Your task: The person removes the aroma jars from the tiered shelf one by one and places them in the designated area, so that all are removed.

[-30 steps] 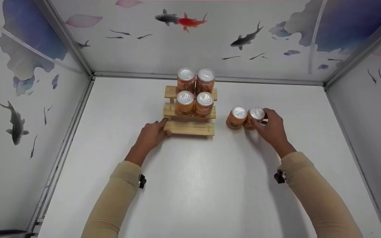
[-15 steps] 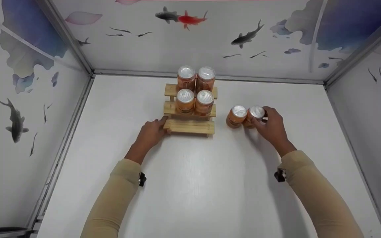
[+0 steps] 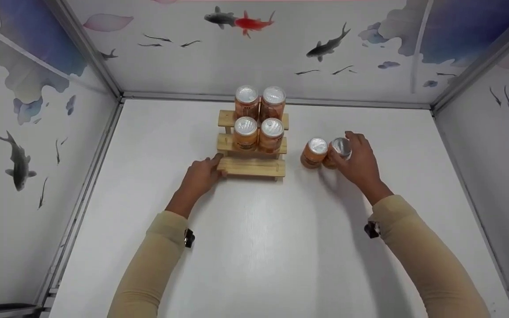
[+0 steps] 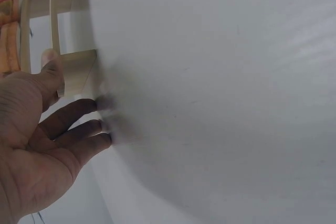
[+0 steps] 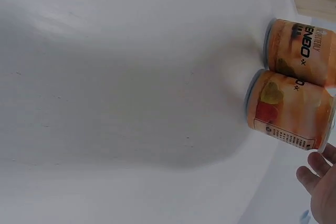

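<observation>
My left hand (image 3: 199,179) grips the left end of the bottom step of a wooden three-step stand (image 3: 251,167). In the left wrist view its thumb (image 4: 50,62) lies on the board's end, with the other fingertips low by the table. Two orange-labelled cans with silver lids stand upright side by side, right of the stand. My right hand (image 3: 360,161) is spread over the right can (image 5: 289,109), thumb at its left rim and fingers beyond the far side. The left can (image 3: 314,153) stands against it. In the right wrist view, fingertips are right by the right can's lid.
Two cans stand on the stand's middle step, one of them the front left can (image 3: 245,133). Two more are on the top step, including the back right can (image 3: 273,104). A white table (image 3: 254,247) lies underneath, enclosed by printed panels; the back panel (image 3: 272,57) rises behind the stand.
My right hand has shifted forward and widened over the right can, its thumb moving left toward the other can. The left hand keeps its place on the stand. The view has tilted slightly.
</observation>
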A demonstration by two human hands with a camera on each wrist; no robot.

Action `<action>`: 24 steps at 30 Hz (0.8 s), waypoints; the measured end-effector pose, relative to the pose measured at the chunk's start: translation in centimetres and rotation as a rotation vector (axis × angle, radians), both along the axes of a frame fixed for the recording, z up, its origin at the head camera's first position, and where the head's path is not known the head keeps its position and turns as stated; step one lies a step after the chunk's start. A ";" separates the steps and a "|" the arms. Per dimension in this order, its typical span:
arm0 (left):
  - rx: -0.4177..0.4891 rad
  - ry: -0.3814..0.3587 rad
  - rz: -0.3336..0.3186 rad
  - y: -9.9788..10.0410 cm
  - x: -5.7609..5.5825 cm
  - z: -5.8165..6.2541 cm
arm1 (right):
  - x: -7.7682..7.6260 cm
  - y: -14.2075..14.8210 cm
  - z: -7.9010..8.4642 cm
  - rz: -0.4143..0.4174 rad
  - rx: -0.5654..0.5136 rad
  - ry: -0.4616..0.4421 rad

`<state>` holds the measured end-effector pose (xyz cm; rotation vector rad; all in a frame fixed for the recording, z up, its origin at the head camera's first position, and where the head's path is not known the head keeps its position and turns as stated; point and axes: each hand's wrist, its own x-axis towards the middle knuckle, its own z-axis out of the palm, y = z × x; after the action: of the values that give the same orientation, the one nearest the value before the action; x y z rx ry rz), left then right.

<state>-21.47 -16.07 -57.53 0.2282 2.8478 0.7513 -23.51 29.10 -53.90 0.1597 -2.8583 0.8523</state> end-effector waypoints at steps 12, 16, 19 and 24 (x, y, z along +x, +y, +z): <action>-0.002 -0.025 0.016 0.2 0.0 0.3 | -0.1 -4.2 1.7 0.092 0.035 0.079; -0.008 -0.028 0.014 0.2 -0.1 0.2 | -0.1 -6.1 2.2 0.113 0.016 0.065; -0.002 -0.031 0.016 0.1 -0.1 0.1 | -0.1 -7.2 2.4 0.128 0.007 0.054; -0.002 -0.038 0.022 0.1 -0.2 0.0 | -0.1 -8.8 2.5 0.173 0.022 0.056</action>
<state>-21.65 -15.93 -57.57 0.1812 2.8195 0.7490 -23.57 20.25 -51.40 0.4319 -2.8335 0.8325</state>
